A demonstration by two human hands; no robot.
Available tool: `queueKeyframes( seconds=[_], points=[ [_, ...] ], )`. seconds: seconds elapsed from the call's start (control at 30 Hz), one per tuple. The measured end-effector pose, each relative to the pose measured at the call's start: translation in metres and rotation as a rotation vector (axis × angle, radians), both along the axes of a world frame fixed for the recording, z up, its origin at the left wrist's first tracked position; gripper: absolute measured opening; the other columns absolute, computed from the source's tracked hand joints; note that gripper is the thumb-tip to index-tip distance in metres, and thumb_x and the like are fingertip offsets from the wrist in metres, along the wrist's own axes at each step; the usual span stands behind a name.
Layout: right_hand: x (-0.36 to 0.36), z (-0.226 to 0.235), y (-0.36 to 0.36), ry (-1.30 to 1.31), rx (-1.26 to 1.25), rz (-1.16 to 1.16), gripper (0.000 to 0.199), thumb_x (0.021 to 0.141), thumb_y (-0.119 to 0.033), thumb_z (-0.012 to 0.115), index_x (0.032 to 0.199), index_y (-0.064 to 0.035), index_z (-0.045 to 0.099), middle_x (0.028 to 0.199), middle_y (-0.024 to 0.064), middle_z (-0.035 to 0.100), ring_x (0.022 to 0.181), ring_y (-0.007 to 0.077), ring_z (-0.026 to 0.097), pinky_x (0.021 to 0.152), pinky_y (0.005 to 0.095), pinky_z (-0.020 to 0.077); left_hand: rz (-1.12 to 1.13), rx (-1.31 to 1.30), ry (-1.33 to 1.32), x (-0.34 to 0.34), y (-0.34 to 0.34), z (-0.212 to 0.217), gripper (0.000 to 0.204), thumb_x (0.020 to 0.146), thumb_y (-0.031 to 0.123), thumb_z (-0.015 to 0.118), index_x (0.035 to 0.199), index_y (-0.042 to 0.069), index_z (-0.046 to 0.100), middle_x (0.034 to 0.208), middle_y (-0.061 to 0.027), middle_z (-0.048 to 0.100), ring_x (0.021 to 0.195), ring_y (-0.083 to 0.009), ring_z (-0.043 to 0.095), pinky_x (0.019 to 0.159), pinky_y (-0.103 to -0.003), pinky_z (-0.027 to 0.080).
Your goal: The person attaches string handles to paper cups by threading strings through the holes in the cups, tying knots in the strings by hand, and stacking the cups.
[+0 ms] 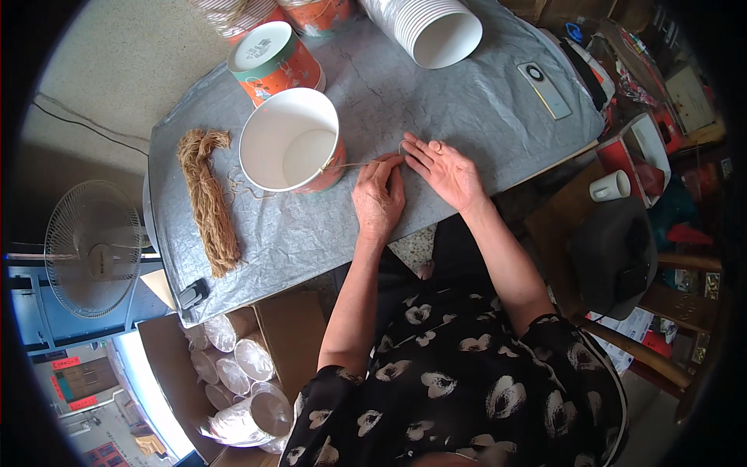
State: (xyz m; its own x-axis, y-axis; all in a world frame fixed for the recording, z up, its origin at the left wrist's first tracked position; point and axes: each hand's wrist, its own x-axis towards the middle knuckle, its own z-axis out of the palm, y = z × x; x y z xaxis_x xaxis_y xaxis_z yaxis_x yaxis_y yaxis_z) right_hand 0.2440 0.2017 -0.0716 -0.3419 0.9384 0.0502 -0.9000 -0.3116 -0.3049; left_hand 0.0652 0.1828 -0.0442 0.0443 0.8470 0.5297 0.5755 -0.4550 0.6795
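Note:
A white-lined paper bucket point(299, 156) with an orange outside stands on the grey-covered table, its mouth facing up and toward me. From a knot at its rim a thin piece of twine point(350, 164) runs right to my left hand point(377, 198), whose fingers are closed on it. My right hand point(451, 175) is beside it, palm turned up and fingers stretched out. The twine's thin end curls by the right fingertips; whether they touch it I cannot tell. Left of the bucket lies a thick bundle of brown twine point(206, 202), with a few loose strands between them.
Behind the bucket stands an upside-down orange bucket point(272, 58) with a green base. A stack of white buckets point(436, 31) lies farther back. A phone point(545, 89) rests at the right. A carton point(292, 327) of wrapped cups and a fan point(93, 249) are at the left.

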Motion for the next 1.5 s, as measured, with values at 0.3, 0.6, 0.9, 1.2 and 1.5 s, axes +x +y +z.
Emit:
queueKeyframes(
  seconds=[0.3,0.6,0.9,1.2,1.5],
  points=[
    [-0.005,0.008,-0.004,-0.11,-0.023,-0.034,0.024,0.104,-0.029,0.059,0.099,-0.0065,0.065,0.157,0.0211,0.038,0.149,0.034,0.034,0.125,0.0494,0.0284,-0.009,0.001,-0.003,0.0,-0.001,0.001,0.016,0.087,0.0,0.065,0.101,0.004,0.073,0.11,-0.0095,0.074,0.098,-0.0318,0.069,0.085,-0.04,0.056],
    [0.001,-0.009,0.0,-0.056,0.066,-0.004,0.02,0.105,-0.025,0.057,0.096,-0.0095,0.066,0.115,0.0086,0.066,0.145,0.0341,0.04,0.124,0.0545,0.027,-0.004,-0.012,0.002,0.001,0.0,0.001,0.016,0.087,0.0,0.066,0.101,0.005,0.073,0.109,-0.0088,0.074,0.098,-0.0315,0.069,0.085,-0.04,0.056],
    [0.0,-0.001,-0.003,-0.077,0.086,-0.008,0.023,0.106,-0.023,0.055,0.086,-0.0115,0.06,0.09,0.0031,0.06,0.139,0.0308,0.046,0.122,0.058,0.0262,-0.011,-0.011,0.001,0.0,0.0,0.0,0.017,0.087,0.0,0.066,0.101,0.005,0.073,0.109,-0.0088,0.074,0.098,-0.0315,0.069,0.085,-0.04,0.056],
    [0.001,-0.005,-0.001,-0.087,0.137,0.023,0.017,0.104,-0.023,0.058,0.093,-0.0138,0.067,0.09,0.0008,0.064,0.137,0.0327,0.05,0.118,0.0644,0.0294,0.008,-0.059,-0.076,0.001,0.0,0.002,0.042,0.09,-0.003,0.058,0.13,0.005,0.064,0.133,-0.0149,0.065,0.103,-0.0312,0.07,0.086,-0.041,0.058],
    [0.003,-0.005,-0.005,-0.146,0.054,-0.001,0.024,0.107,-0.025,0.054,0.086,-0.0144,0.058,0.087,-0.0011,0.058,0.117,0.0201,0.057,0.115,0.0575,0.0366,0.035,-0.11,-0.09,-0.001,0.0,0.0,0.057,0.089,-0.004,0.058,0.144,0.005,0.051,0.146,-0.0178,0.053,0.089,-0.0264,0.071,0.079,-0.039,0.059]
  ],
)
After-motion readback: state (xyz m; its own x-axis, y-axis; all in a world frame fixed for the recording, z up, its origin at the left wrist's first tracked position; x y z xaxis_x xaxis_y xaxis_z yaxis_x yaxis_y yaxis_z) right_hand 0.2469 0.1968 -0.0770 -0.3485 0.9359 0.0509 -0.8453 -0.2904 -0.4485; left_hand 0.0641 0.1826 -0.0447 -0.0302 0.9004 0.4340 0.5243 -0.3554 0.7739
